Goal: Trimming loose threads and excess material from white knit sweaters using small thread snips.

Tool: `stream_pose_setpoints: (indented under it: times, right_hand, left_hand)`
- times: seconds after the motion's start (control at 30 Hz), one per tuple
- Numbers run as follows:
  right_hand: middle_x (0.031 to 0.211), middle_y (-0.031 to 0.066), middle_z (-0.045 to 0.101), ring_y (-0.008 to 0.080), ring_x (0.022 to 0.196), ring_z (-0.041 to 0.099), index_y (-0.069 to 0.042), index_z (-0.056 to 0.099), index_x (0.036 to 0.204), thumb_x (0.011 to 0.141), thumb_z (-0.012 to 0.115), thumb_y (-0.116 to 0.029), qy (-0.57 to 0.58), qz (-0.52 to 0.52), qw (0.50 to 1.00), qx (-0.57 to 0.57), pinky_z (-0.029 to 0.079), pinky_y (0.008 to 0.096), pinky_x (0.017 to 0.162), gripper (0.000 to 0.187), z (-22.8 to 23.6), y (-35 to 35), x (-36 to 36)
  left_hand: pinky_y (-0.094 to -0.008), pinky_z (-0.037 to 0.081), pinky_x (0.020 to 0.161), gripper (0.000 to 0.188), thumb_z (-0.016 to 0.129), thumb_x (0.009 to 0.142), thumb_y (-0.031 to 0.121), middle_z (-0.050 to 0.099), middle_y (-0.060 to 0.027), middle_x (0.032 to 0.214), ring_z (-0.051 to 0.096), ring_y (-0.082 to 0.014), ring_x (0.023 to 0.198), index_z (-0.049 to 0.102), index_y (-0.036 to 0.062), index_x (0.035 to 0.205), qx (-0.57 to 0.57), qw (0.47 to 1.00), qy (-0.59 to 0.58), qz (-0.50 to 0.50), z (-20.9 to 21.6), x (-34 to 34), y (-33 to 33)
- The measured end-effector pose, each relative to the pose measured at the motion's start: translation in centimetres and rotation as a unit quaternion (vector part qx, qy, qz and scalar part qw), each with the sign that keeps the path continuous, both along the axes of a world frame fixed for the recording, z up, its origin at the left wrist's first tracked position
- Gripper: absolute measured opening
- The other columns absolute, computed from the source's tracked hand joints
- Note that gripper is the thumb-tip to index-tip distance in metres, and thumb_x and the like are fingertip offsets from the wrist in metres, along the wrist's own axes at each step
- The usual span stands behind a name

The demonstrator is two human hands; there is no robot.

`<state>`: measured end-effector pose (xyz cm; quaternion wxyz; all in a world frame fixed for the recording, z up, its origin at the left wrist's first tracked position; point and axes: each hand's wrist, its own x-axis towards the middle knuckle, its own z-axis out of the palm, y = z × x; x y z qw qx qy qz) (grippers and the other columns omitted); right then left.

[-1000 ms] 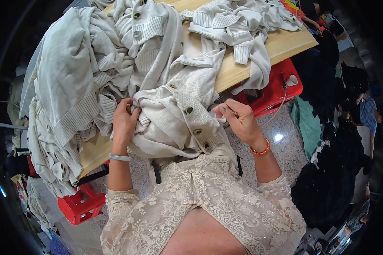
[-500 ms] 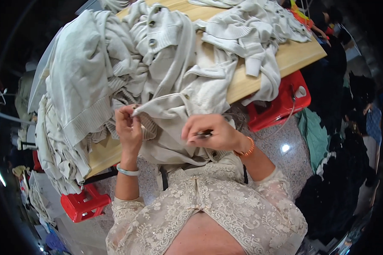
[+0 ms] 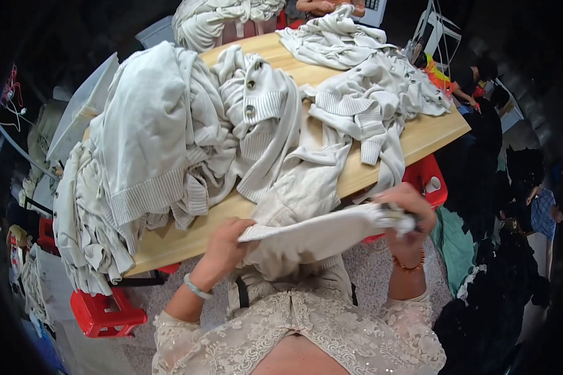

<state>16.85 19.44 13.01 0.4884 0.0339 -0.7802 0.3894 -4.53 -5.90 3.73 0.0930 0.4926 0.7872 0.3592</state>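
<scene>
A cream knit cardigan [image 3: 319, 236] is stretched between my two hands above my lap, with more of it running up onto the table edge. My left hand [image 3: 226, 244] pinches one end of the taut strip. At the other end, my right hand [image 3: 414, 209] is closed round the gathered fabric, smeared by motion. Something dark shows among its fingers, too blurred to name. Just beyond lies a buttoned cream cardigan [image 3: 254, 103] on the table.
The wooden table [image 3: 419, 139] bears heaps of cream knitwear [image 3: 144, 125], some hanging over its left end. Red stools [image 3: 108, 312] stand below. A dark cloth pile [image 3: 494, 281] and green cloth [image 3: 455, 244] lie at right. Another person's hands [image 3: 322, 7] show at the far side.
My hands have moved apart, the right one outward, drawing the cardigan's edge taut between them. The small dark metal tool in my right hand no longer shows clearly. The view takes in more of the table's far side.
</scene>
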Motion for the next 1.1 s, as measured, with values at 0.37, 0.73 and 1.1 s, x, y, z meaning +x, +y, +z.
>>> stream_pose_setpoints:
  times: [0.37,0.73,1.1]
  right_hand:
    - [0.134,0.0222,0.051,0.0365,0.125,0.050,-0.004,0.070,0.096,0.076,0.075,-0.013,-0.016,0.409,0.911,-0.038,0.037,0.0403,0.104,0.022,2.9,-5.8,-4.5]
    - [0.108,0.0193,0.060,0.0310,0.097,0.063,0.003,0.065,0.099,0.067,0.073,0.000,0.075,0.385,0.915,-0.090,0.050,0.0349,0.083,0.033,4.7,-8.7,-5.9]
    - [0.102,0.0038,0.070,0.0005,0.080,0.057,-0.001,0.065,0.116,0.097,0.058,-0.020,-0.005,0.196,0.941,-0.274,0.045,0.0167,0.068,0.027,2.7,1.9,-6.6]
  left_hand:
    - [-0.0395,0.050,0.094,0.048,0.053,0.093,0.021,0.060,-0.0165,0.120,0.060,-0.0263,0.109,0.042,-0.0004,0.134,0.309,0.933,-0.172,-0.070,14.0,3.9,-1.5]
    - [-0.0479,0.040,0.105,0.098,0.070,0.079,0.054,0.034,-0.0240,0.147,0.043,-0.0347,0.131,0.020,0.0060,0.148,0.429,0.894,0.041,-0.120,9.0,7.9,-2.6]
    - [-0.0463,0.039,0.105,0.112,0.073,0.070,0.061,0.038,-0.0281,0.142,0.043,-0.0372,0.130,0.018,0.0021,0.147,0.349,0.916,0.145,0.132,16.2,-5.3,3.1]
